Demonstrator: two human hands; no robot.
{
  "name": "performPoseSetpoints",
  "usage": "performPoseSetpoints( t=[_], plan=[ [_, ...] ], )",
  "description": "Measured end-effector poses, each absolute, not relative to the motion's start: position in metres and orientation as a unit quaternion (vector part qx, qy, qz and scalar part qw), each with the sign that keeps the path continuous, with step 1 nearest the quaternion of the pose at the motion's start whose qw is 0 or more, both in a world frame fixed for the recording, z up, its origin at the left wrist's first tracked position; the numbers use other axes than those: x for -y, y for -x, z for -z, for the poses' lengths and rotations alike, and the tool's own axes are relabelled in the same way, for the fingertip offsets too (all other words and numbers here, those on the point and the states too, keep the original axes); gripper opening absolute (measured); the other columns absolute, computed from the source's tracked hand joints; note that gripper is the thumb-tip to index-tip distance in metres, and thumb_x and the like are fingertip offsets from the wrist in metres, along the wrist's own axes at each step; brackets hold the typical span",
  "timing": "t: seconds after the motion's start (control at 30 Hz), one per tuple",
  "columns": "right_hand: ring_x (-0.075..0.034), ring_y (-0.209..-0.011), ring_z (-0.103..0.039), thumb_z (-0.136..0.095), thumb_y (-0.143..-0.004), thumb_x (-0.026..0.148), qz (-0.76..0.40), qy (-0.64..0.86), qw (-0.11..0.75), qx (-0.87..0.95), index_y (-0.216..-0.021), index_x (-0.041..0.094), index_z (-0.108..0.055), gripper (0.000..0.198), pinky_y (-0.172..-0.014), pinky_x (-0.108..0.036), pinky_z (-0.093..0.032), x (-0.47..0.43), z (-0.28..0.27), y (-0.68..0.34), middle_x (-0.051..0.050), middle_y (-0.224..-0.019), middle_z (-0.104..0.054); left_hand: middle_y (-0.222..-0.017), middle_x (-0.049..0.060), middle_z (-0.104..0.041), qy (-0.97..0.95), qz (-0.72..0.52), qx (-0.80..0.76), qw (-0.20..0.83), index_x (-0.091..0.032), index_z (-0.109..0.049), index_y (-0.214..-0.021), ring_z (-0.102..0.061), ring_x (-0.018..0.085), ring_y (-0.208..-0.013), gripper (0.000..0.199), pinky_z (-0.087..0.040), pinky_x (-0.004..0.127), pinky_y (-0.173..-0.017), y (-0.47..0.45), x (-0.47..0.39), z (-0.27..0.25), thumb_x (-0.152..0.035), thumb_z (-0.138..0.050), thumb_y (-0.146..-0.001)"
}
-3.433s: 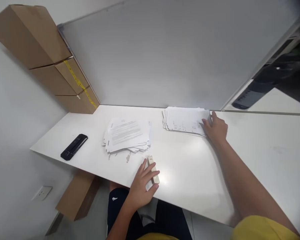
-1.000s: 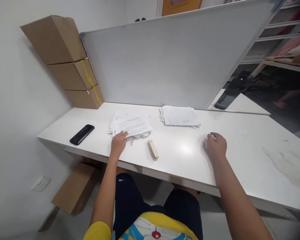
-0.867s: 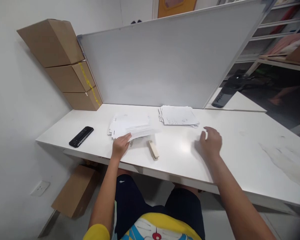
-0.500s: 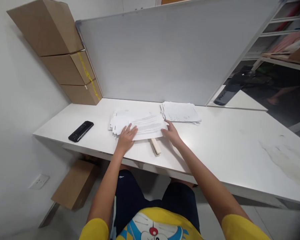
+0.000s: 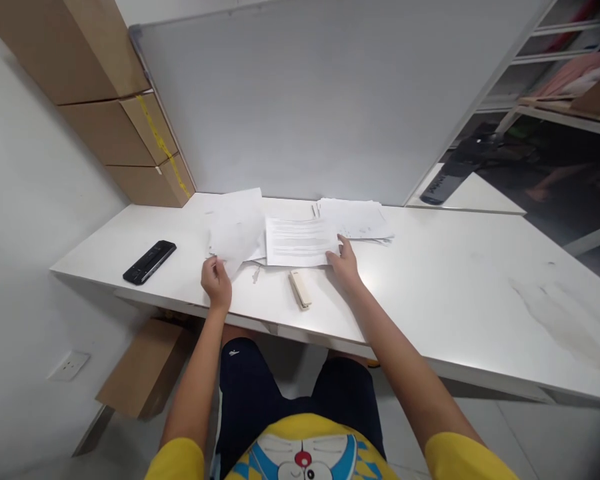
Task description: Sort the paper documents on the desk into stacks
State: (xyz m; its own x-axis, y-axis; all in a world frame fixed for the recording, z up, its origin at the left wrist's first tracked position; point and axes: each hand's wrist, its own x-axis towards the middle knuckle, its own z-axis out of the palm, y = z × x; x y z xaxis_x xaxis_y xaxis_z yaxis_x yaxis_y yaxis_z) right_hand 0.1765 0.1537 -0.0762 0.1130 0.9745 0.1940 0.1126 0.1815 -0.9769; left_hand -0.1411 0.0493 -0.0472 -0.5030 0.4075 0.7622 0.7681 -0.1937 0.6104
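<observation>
My left hand point(image 5: 217, 283) is closed on the lower corner of a sheet of paper point(image 5: 238, 227), which is lifted and curls over the left pile. In my right hand point(image 5: 344, 263) is the right edge of a printed sheet point(image 5: 300, 242), pinched between thumb and fingers. That sheet shows lines of text and lies partly over the left pile. A cream stapler point(image 5: 300, 289) rests on the desk just below it, touched by neither hand. Behind my right hand lies another stack of papers point(image 5: 363, 219) with uneven edges.
A black phone point(image 5: 150, 262) lies on the white desk point(image 5: 455, 287) at the left. Stacked cardboard boxes point(image 5: 145, 143) and a whiteboard point(image 5: 300, 107) stand along the back. A dark bottle point(image 5: 441, 185) is at the back right. Another box point(image 5: 137, 367) sits on the floor.
My left hand has moved left and down, now raising a sheet that it lay flat near before. The printed sheet now lies flatter and the stapler below it is fully uncovered.
</observation>
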Motion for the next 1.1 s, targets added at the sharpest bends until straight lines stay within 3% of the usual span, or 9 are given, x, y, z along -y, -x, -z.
performPoseSetpoints(
  t=[0.13,0.3,0.5,0.63,0.77,0.87,0.93,1.03,1.1],
  plan=[
    [-0.028,-0.093,-0.063,-0.055,-0.069,0.029,-0.407,0.503,0.536,0.542,-0.110,0.023,-0.062,0.042,-0.089,-0.046,-0.051,-0.154,0.072,-0.171,-0.007,-0.095,-0.070,-0.078,0.003,-0.062,0.481,0.644,0.584,0.110,-0.021,-0.058,-0.090,-0.062,0.017,-0.073,0.039,-0.051,0.027,-0.068,0.117,-0.045,0.045,-0.055,-0.040,-0.098],
    [-0.026,-0.086,-0.063,-0.053,-0.065,0.027,-0.423,0.496,0.528,0.545,-0.109,0.024,-0.063,0.045,-0.083,-0.042,-0.051,-0.156,0.067,-0.172,-0.005,-0.090,-0.071,-0.080,0.001,-0.059,0.386,0.734,0.549,0.110,-0.021,-0.058,-0.097,-0.058,0.015,-0.074,0.030,-0.049,0.025,-0.069,0.080,-0.031,0.038,-0.046,-0.042,-0.100],
    [-0.024,-0.091,-0.064,-0.049,-0.061,0.025,-0.498,0.437,0.531,0.528,-0.106,0.021,-0.065,0.048,-0.086,-0.040,-0.051,-0.164,0.071,-0.178,-0.006,-0.100,-0.072,-0.083,0.003,-0.071,0.682,0.481,0.547,-0.069,-0.021,-0.069,-0.090,-0.065,0.020,-0.081,0.035,-0.050,0.028,-0.070,0.095,-0.089,0.017,-0.048,-0.048,-0.096],
    [-0.026,-0.100,-0.062,-0.052,-0.067,0.029,-0.505,0.435,0.535,0.518,-0.109,0.020,-0.065,0.045,-0.087,-0.041,-0.050,-0.167,0.078,-0.183,-0.007,-0.104,-0.072,-0.092,0.003,-0.075,0.762,0.314,0.566,-0.004,-0.024,-0.072,-0.089,-0.068,0.022,-0.085,0.034,-0.048,0.029,-0.073,0.118,-0.144,0.007,-0.042,-0.045,-0.098],
    [-0.028,-0.109,-0.060,-0.057,-0.075,0.044,-0.494,0.441,0.554,0.504,-0.105,0.021,-0.067,0.038,-0.091,-0.043,-0.048,-0.165,0.079,-0.183,-0.008,-0.110,-0.071,-0.091,0.009,-0.074,0.780,0.257,0.567,0.066,-0.021,-0.071,-0.089,-0.068,0.023,-0.084,0.034,-0.048,0.032,-0.075,0.119,-0.170,0.007,-0.042,-0.046,-0.098],
    [-0.027,-0.098,-0.064,-0.066,-0.070,0.044,-0.516,0.432,0.528,0.518,-0.104,0.021,-0.065,0.041,-0.085,-0.042,-0.050,-0.159,0.075,-0.179,-0.008,-0.103,-0.072,-0.092,0.011,-0.072,0.777,0.260,0.567,0.084,-0.020,-0.070,-0.099,-0.067,0.025,-0.090,0.036,-0.048,0.036,-0.082,0.108,-0.166,0.012,-0.045,-0.043,-0.099],
    [-0.025,-0.089,-0.064,-0.068,-0.067,0.039,-0.514,0.422,0.524,0.532,-0.103,0.021,-0.063,0.041,-0.081,-0.040,-0.050,-0.154,0.072,-0.177,-0.005,-0.095,-0.071,-0.104,0.014,-0.070,0.740,0.323,0.580,0.107,-0.020,-0.065,-0.114,-0.064,0.028,-0.104,0.040,-0.046,0.041,-0.092,0.100,-0.154,0.018,-0.046,-0.038,-0.101],
    [-0.022,-0.085,-0.063,-0.064,-0.072,0.039,-0.477,0.409,0.584,0.514,-0.100,0.022,-0.059,0.033,-0.080,-0.037,-0.050,-0.151,0.064,-0.179,-0.002,-0.090,-0.069,-0.128,0.020,-0.060,0.621,0.490,0.593,0.150,-0.016,-0.050,-0.135,-0.051,0.030,-0.127,0.052,-0.037,0.047,-0.107,0.092,-0.134,0.031,-0.049,-0.026,-0.102],
    [-0.021,-0.086,-0.062,-0.063,-0.074,0.043,-0.461,0.393,0.616,0.504,-0.097,0.025,-0.056,0.030,-0.080,-0.037,-0.050,-0.152,0.059,-0.180,-0.001,-0.089,-0.068,-0.139,0.021,-0.051,0.602,0.537,0.574,0.137,-0.016,-0.039,-0.143,-0.045,0.030,-0.135,0.058,-0.034,0.047,-0.110,0.090,-0.125,0.039,-0.054,-0.024,-0.102]
  ],
)
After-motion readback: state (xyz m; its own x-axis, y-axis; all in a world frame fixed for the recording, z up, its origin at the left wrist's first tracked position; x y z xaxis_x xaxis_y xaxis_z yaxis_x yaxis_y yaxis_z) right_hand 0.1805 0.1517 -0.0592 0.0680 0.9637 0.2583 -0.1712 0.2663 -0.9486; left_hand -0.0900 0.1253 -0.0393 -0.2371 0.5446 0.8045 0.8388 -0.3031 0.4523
